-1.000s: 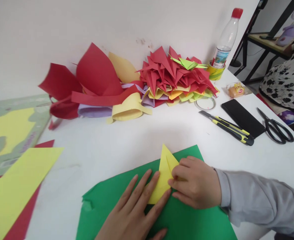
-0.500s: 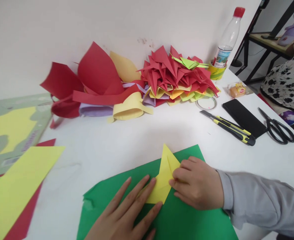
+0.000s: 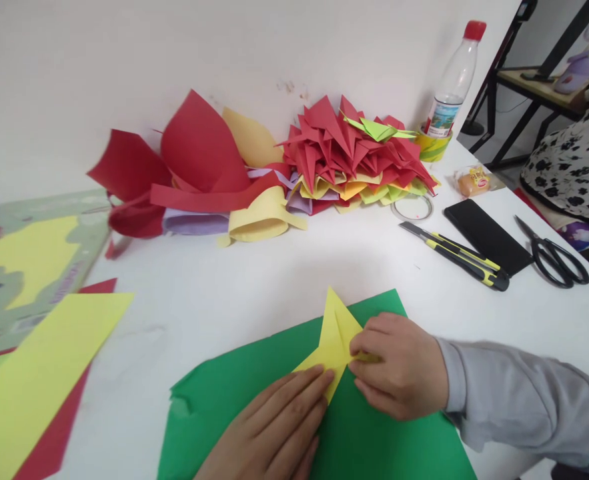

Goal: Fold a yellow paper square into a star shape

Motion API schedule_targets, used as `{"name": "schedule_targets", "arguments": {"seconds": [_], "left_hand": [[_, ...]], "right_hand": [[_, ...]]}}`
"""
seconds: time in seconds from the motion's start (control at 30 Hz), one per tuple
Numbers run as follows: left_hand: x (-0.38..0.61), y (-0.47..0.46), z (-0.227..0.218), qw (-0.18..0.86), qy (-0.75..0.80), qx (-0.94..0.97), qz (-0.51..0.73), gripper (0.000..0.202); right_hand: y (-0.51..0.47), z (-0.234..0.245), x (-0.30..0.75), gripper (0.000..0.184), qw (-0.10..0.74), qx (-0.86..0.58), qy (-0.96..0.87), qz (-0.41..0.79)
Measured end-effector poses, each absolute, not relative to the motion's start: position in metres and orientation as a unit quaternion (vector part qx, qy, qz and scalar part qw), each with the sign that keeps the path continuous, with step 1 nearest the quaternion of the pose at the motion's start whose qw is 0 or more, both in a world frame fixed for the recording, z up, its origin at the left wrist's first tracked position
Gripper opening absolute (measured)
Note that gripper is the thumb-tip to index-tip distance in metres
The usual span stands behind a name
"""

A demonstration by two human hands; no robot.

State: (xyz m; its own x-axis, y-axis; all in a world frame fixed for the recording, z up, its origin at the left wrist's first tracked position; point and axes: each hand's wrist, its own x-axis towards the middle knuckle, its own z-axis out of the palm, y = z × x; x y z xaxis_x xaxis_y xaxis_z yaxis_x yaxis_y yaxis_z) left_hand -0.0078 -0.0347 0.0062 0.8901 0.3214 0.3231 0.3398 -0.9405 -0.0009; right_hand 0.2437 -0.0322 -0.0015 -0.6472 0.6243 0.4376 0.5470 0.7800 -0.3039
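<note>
A folded yellow paper (image 3: 332, 341) with pointed ends lies on a green sheet (image 3: 224, 390), one tip pointing away from me. My left hand (image 3: 277, 421) lies flat across its lower part, fingers stretched out and close together, covering some of the near side. Pinched between the fingers of my right hand (image 3: 403, 368) is the right-hand point of the same paper, mostly hidden by those fingers. The green sheet has a small creased tear at its left corner.
Yellow paper (image 3: 59, 373) overlaps red paper at left, near a green patterned sheet (image 3: 91, 230). Red folded papers (image 3: 324, 143) and a red-capped bottle (image 3: 447, 100) stand along the wall. A utility knife (image 3: 457, 257), black phone-like slab (image 3: 489, 233) and scissors (image 3: 554, 253) lie right.
My left hand's spread fingers have come together and slid right and up over the yellow paper. My right hand keeps its pinch, shifted slightly right, and more of the paper's centre shows.
</note>
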Motion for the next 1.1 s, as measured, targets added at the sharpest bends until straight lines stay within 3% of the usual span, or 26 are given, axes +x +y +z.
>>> {"name": "schedule_targets", "arguments": {"seconds": [0.17,0.5,0.93,1.1], "left_hand": [[0.002,-0.035,0.002,0.066,-0.19,-0.969,-0.145,0.037],[0.003,-0.033,0.005,0.108,-0.176,-0.972,-0.115,0.046],[-0.007,-0.029,0.011,0.103,-0.149,-0.977,-0.11,0.032],[-0.014,-0.032,0.003,0.129,-0.177,-0.961,-0.167,0.032]], "right_hand": [[-0.033,0.001,0.241,0.027,0.223,-0.318,-0.921,0.021],[-0.031,-0.006,0.241,0.026,0.246,-0.322,-0.914,0.032],[-0.031,-0.003,0.239,0.017,0.224,-0.332,-0.916,0.038],[-0.031,-0.005,0.241,0.018,0.222,-0.333,-0.915,0.049]]}}
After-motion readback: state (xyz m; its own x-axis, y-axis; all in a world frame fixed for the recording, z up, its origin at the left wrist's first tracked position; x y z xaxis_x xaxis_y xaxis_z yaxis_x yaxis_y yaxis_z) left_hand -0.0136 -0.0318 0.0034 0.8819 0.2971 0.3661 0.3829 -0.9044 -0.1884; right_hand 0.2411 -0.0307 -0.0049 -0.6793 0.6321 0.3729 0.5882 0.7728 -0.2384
